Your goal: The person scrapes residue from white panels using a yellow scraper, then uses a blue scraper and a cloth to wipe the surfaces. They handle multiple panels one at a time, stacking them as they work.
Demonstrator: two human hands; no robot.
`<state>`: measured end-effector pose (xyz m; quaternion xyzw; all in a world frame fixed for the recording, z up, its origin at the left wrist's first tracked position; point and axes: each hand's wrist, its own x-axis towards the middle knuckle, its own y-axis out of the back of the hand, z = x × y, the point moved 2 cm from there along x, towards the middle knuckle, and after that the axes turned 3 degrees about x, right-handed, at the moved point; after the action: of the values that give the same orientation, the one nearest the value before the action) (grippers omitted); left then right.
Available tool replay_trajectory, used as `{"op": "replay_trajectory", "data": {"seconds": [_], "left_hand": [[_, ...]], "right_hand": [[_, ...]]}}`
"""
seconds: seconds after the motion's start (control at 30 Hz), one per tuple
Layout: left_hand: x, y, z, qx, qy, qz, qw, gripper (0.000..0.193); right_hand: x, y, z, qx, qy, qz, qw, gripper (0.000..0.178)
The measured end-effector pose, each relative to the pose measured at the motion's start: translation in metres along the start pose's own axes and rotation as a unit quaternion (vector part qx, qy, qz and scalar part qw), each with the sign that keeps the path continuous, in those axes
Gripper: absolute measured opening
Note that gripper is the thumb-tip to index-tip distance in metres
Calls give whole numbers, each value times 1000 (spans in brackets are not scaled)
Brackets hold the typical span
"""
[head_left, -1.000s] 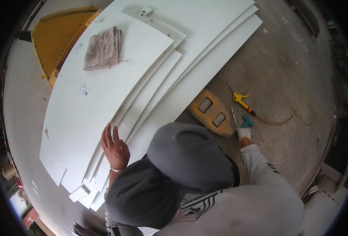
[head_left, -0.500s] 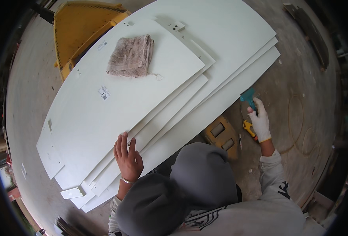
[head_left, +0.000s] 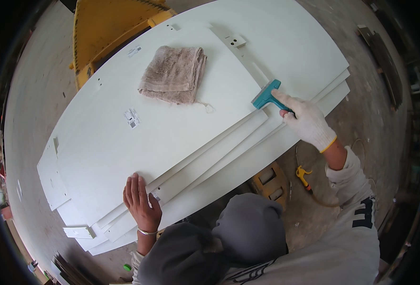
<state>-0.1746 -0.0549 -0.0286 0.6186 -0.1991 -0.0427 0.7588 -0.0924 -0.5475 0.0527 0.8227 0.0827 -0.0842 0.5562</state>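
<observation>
In my gloved right hand [head_left: 309,122] is a teal scraper [head_left: 269,96], gripped by its handle. The scraper's wide head is at the right corner of the top white panel [head_left: 186,128]; whether it touches the surface I cannot tell. My bare left hand [head_left: 142,202] lies on the near edge of the stacked panels, fingers stretched out over the top one. A folded brownish towel [head_left: 173,73] rests on that panel. Paper labels [head_left: 132,118] are stuck to it.
A yellow metal piece of equipment [head_left: 110,33] stands beyond the stack at the far left. On the floor near my right arm lie a yellow air blow gun [head_left: 303,177] with a hose and a yellowish block with openings [head_left: 270,183]. Dark boards [head_left: 380,64] lie at the far right.
My right hand has brought the scraper from beside the stack up and left, over the top panel's corner. My left hand stays on the near edge as the view shifts slightly.
</observation>
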Motion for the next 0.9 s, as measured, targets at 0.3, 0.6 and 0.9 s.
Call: {"op": "replay_trajectory", "data": {"seconds": [0.3, 0.6, 0.9], "left_hand": [[61, -8, 2, 51, -45, -108, 992, 90], [66, -4, 1, -2, -67, -105, 992, 100], [62, -10, -8, -10, -82, -107, 991, 109]], "right_hand": [[-25, -56, -61, 32, -108, 46, 993, 55], [-12, -45, -68, -17, -198, -7, 980, 53], [32, -33, -64, -27, -198, -19, 980, 50]]}}
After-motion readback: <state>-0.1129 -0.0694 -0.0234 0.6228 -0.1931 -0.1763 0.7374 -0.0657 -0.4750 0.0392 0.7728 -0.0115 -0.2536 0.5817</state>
